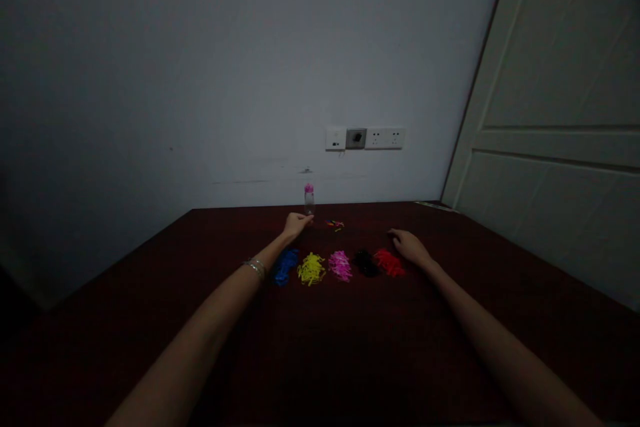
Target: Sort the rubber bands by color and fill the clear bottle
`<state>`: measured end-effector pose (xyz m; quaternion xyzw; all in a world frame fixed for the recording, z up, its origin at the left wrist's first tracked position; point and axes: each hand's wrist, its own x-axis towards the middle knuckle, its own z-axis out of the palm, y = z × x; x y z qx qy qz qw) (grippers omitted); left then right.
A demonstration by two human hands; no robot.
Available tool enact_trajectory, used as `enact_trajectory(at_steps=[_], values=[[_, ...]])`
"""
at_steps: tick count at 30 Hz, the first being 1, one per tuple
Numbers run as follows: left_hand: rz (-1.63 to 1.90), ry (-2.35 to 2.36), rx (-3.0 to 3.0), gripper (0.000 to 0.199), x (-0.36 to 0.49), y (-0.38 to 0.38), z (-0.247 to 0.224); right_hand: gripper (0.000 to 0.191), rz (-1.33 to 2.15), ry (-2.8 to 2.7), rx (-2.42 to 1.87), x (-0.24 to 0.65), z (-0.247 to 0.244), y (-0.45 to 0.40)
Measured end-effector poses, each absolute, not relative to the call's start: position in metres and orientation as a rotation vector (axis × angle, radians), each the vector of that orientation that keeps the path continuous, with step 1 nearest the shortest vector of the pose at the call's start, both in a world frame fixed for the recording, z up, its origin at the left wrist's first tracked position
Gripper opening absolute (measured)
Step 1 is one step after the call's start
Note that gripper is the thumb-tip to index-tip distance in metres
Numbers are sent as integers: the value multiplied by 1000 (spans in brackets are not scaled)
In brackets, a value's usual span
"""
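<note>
The dark red-brown wooden tabletop (320, 353) ends against the pale wall; its near part lies bare. The left hand (299, 222) reaches forward, fingertips at the clear bottle with a pink top (309, 200), grip unclear. The right hand (409, 246) rests well apart, fingers loosely bent, beside the red strip pile (389, 262). The bottle looks empty.

Dim, soft-shadowed view, dark corners.
</note>
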<state>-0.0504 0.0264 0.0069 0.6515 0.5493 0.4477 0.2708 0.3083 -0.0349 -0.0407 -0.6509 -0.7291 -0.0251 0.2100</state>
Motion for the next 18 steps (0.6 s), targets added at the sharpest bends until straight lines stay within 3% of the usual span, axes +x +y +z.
enact_trajectory(at_steps=[7, 18], values=[[1405, 1727, 1647, 28, -117, 33, -20, 39, -48, -2000, -1800, 309, -42, -34], [1440, 1690, 1531, 26, -121, 29, -25, 38, 5, -1966, -1837, 311, -35, -32]])
